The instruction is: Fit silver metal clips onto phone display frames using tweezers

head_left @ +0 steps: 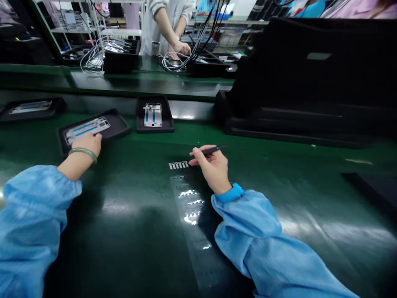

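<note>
My left hand [86, 145], a green bangle on its wrist, is closed at the near rim of a tilted black tray [116, 124]; its fingertips are hidden. In that tray lies a phone frame [89, 126] with blue strips, partly covered by the hand. My right hand [214, 169] is closed around a slim black pen-like tool [214, 150]. Its fingertips are beside a row of several small whitish stickers [178, 165]. These are at the far end of a long clear film strip [194, 231] lying on the green work surface [130, 231].
Another black tray [155, 130] holds a phone frame [153, 115]; a third tray [57, 108] lies far left. A large black bin [294, 82] stands at the right. Beyond the ledge, a co-worker's hands [180, 49] are near coiled cables [176, 64].
</note>
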### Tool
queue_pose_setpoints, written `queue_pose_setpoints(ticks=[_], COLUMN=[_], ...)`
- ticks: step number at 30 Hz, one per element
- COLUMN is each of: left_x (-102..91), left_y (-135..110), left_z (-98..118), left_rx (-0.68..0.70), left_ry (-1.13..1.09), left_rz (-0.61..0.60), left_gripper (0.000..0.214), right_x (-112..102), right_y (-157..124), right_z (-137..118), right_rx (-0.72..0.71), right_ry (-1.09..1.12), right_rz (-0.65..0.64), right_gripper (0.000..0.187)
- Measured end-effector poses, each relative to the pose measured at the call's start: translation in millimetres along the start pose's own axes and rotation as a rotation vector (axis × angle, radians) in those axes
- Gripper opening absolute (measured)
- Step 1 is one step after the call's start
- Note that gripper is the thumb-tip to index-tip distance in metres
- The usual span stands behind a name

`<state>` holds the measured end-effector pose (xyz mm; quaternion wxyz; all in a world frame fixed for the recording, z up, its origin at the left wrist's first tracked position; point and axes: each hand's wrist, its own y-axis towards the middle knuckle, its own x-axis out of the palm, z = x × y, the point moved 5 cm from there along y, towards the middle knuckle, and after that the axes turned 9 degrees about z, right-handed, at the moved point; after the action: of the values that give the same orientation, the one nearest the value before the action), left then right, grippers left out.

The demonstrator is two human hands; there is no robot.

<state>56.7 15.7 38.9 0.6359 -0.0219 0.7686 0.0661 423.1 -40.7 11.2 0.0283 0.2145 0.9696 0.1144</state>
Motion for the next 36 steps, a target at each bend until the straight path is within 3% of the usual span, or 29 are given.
queue_pose_setpoints(ticks=[4,8,12,16,19,24,29,33,36], left_x=[8.6,13.2,12.5,11.1,11.6,8.2,-7.4,-24.4,-29.5], left_y=[22.2,24.4,26.8,32.6,40.1,39.6,-3.8,-69.7,-130.2], left_z=[-8.9,24.1,82.1,127.8,140.5,133.7,117.4,104.2,93.4], left_rx=[-0.080,0.103,0.431,0.550,0.509,0.459,0.478,0.591,0.778], left_ry=[-0.041,-0.105,-0.180,-0.252,-0.291,-0.315,-0.321,-0.299,-0.240], left_rz=[0.224,0.386,0.411,0.428,0.437,0.455,0.442,0.363,0.233], left_gripper=[0.046,0.048,0.042,0.038,0.032,0.031,0.032,0.028,0.029], right_x=[6.0,6.5,4.5,4.1,5.9,5.5,-2.2,-5.2,-3.2], right_y=[-5.2,-2.9,0.5,-1.3,-4.9,-7.3,1.4,8.3,9.6], right_z=[3.1,8.5,13.7,15.3,15.8,15.7,17.4,21.1,22.2], right_rx=[0.012,0.072,0.221,0.292,0.315,0.307,0.254,0.256,0.259], right_ry=[-0.027,-0.005,0.061,0.086,0.068,0.043,0.029,0.029,0.030], right_rz=[-0.052,-0.062,-0.047,-0.059,-0.082,-0.077,-0.007,0.020,0.019], right_gripper=[0.026,0.027,0.031,0.033,0.033,0.034,0.036,0.035,0.036])
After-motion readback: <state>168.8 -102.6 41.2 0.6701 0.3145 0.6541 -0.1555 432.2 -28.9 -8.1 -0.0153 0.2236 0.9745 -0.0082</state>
